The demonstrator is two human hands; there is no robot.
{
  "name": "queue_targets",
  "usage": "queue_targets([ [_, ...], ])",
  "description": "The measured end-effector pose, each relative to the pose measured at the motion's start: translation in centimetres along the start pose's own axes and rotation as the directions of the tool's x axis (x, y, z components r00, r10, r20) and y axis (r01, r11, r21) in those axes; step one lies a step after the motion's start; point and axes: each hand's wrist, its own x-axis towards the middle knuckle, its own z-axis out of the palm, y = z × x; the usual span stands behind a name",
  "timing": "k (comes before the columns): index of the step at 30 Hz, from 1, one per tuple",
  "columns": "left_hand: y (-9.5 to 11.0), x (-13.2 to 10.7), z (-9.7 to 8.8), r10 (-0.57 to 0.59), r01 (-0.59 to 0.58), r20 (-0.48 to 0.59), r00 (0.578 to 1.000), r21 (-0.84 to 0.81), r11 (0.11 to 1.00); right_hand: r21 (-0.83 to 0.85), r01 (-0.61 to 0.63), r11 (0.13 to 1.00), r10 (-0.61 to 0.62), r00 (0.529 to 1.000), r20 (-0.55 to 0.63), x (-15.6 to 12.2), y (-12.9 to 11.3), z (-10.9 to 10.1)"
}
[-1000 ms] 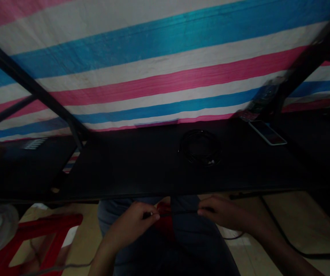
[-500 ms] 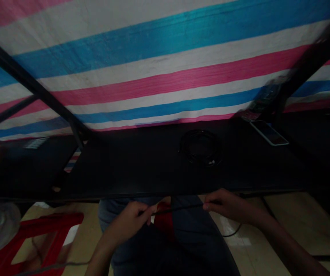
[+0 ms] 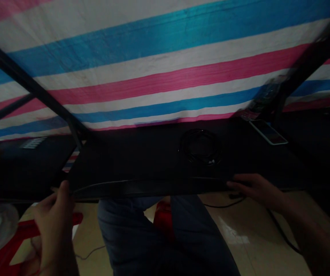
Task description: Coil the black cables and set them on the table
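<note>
On the black board [image 3: 130, 163], a coiled cable [image 3: 201, 147] (phone [image 3: 268, 132] just beside) lies.

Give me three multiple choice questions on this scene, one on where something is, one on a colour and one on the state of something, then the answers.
1. Where is the phone?
A. On the floor
B. On the red plastic stool
C. On the black tabletop

2. Which colours are the tarp's stripes?
A. Pink, white and blue
B. Green and yellow
C. Orange and black

3. What state is the black cable in?
A. Stretched out straight
B. Wound in a coil
C. Cut into short pieces

Answers:
1. C, it lies near the far edge of the tabletop.
2. A, those bands run across the tarp.
3. B, it forms a round coil on the tabletop.
</note>
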Motion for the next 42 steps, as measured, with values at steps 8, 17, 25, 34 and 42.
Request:
queue_targets([
  [8, 1.9, -9.9, 6.8, 0.159, 0.144, 0.663, 0.732, -0.378, 0.914, 0.201, 0.061, 0.978, -0.075, 0.995, 0.065, 0.1, -4.8, 6.1],
  [17, 6.4, -18.7, 8.3, 0.625, -0.219, 0.680, 0.383, -0.591, 0.777, 0.265, 0.064, 0.962, -0.118, 0.975, 0.190, -2.1, -10.3, 12.3],
  [25, 3.6, -21.7, 9.5, 0.706, -0.579, 0.623, 0.337, -0.454, 0.677, 0.550, -0.129, 0.825, -0.048, 0.954, 0.295, -0.7, -9.6, 12.6],
  [34, 1.4, -24.5, 8.7, 0.506, -0.421, 0.826, 0.247, -0.379, 0.824, 0.568, 0.152, 0.809, -0.220, 0.974, 0.053, 0.3, -11.6, 10.2],
  [42, 2.2, -22.6, 7.5, 0.773, -0.567, 0.542, 0.330, -0.541, 0.621, 0.214, 0.273, 0.938, -0.305, 0.943, 0.135, 0.0, -10.2, 10.0],
])
